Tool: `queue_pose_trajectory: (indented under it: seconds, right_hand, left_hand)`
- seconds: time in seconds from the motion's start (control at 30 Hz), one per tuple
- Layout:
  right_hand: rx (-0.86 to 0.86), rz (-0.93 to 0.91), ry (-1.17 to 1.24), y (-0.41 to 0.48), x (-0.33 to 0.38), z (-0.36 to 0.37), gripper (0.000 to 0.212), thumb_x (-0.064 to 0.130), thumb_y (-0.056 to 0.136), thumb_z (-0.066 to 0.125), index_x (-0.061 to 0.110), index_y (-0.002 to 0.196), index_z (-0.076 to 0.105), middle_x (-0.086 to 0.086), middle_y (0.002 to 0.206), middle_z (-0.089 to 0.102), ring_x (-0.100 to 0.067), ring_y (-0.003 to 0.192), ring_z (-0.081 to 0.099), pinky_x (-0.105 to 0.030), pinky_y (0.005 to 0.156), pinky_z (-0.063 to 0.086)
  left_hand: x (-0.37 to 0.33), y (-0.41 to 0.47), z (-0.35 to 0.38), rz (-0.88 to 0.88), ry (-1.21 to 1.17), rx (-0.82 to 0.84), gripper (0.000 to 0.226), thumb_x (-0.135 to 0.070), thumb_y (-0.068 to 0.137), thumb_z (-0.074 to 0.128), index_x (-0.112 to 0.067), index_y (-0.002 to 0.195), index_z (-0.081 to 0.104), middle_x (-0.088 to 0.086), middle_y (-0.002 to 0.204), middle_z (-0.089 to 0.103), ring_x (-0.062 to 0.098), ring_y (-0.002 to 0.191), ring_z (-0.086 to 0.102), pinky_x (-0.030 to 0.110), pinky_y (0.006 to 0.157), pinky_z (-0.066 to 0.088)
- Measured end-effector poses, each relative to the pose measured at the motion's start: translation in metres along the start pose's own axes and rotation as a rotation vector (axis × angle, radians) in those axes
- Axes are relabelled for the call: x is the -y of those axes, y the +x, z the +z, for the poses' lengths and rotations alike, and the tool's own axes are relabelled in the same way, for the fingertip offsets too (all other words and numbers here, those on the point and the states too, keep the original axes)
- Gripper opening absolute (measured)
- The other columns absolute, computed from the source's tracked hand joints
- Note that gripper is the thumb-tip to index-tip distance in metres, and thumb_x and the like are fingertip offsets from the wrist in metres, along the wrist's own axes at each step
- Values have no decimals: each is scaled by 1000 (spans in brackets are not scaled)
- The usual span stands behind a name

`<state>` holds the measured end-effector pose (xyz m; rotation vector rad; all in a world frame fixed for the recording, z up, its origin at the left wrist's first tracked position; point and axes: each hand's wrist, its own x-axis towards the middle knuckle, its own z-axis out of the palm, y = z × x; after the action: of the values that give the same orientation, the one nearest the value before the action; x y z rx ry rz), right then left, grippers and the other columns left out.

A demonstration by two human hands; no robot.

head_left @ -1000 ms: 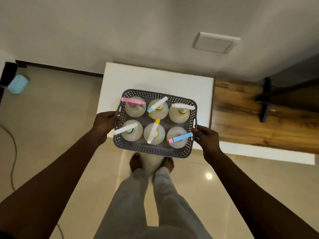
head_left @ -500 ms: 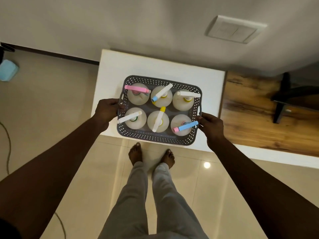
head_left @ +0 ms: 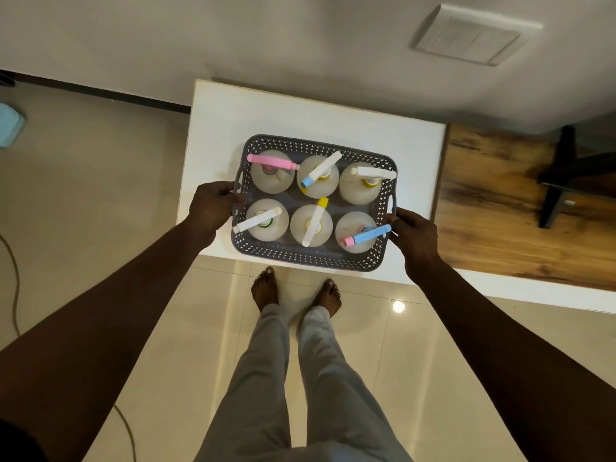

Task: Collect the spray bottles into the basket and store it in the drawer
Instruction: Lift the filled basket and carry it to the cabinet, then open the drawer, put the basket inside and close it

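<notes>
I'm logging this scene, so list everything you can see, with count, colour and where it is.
basket: one, grey, on the white top's near edge
spray bottles: six, whitish, two rows in the basket
white top: one, against the wall
wooden surface: one, brown, right of it
wall plate: one, white, upper right
cable: one, on the floor, left
left hand: holding the basket's left handle
right hand: holding its right side

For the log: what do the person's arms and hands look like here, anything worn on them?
Both arms are bare along their whole visible length: no sleeves show. The left hand and right hand wear no gloves, and no watch, bracelet or ring is visible. Lower down, light grey trousers and bare feet.
</notes>
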<state>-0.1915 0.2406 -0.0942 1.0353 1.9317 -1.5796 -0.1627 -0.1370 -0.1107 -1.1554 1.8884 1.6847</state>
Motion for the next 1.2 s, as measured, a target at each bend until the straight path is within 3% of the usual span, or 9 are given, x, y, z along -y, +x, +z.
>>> queue_pose_trajectory:
  seconds: [0.17, 0.4, 0.63, 0.7, 0.83, 1.03, 1.1, 1.13, 1.2]
  right_hand:
    - [-61, 8, 35, -18, -13, -2, 37, 6, 101, 65, 5, 138, 64, -20, 128, 71, -29, 112, 68, -50, 106, 56]
    - [-175, 10, 68, -67, -66, -11, 31, 11, 100, 65, 11, 131, 70, -12, 123, 73, -21, 105, 69, -46, 98, 60]
    - [-203, 76, 80, -125, -131, -22, 30, 9, 101, 65, 8, 130, 70, -10, 119, 73, -29, 113, 69, -51, 104, 58]
    - [-186, 91, 71, -134, -146, -24, 29, 7, 101, 65, 7, 129, 71, -9, 117, 73, -25, 107, 69, -52, 105, 57]
    - [-161, 86, 71, -137, -172, -29, 28, 9, 99, 67, 10, 127, 72, -14, 123, 72, -24, 108, 69, -52, 105, 58]
    - [-123, 46, 217, -109, -206, -36, 41, 17, 98, 73, 13, 137, 63, -17, 143, 61, -29, 128, 64, -48, 105, 58]
    - [-125, 32, 244, -101, -214, -39, 48, 20, 97, 74, 13, 141, 60, -12, 141, 60, -23, 125, 64, -47, 105, 58]
    - [-131, 19, 247, -98, -219, -40, 50, 21, 96, 75, 13, 143, 58, -8, 138, 59, -20, 122, 63, -47, 105, 58]
    - [-142, -13, 238, -93, -226, -42, 55, 23, 97, 74, 15, 147, 54, -6, 141, 55, -18, 124, 62, -45, 105, 58]
  left_hand:
    - [16, -5, -17, -25, 25, -121, 28, -4, 97, 59, -2, 122, 72, 17, 106, 74, 24, 84, 68, 35, 80, 56]
    - [63, -40, -56, -48, -40, -262, 28, 1, 97, 56, 3, 122, 67, 12, 88, 64, 20, 69, 59, 29, 67, 50]
    - [116, -73, -96, -81, 22, -365, 37, 0, 99, 55, 3, 136, 61, 19, 104, 62, 23, 74, 58, 45, 84, 54]
    - [129, -80, -102, -89, 56, -378, 37, -5, 100, 57, -2, 137, 61, 23, 111, 65, 28, 83, 63, 51, 98, 54]
    - [154, -90, -106, -86, 135, -327, 49, -17, 100, 67, -11, 147, 55, 16, 146, 58, 34, 135, 57, 56, 115, 46]
    - [184, -70, -99, -31, 107, -306, 66, -35, 101, 65, -15, 159, 40, 7, 160, 47, 27, 146, 47, 50, 121, 40]
    - [187, -58, -98, -27, 50, -308, 56, -38, 101, 65, -21, 152, 48, 3, 152, 53, 21, 136, 54, 42, 116, 45]
    - [190, -51, -96, -32, 12, -303, 37, -37, 101, 65, -28, 136, 58, -2, 133, 61, 14, 117, 60, 35, 102, 51]
    - [194, -37, -93, -14, -38, -296, 3, -32, 99, 64, -32, 98, 61, -11, 90, 54, 3, 75, 49, 23, 72, 47]
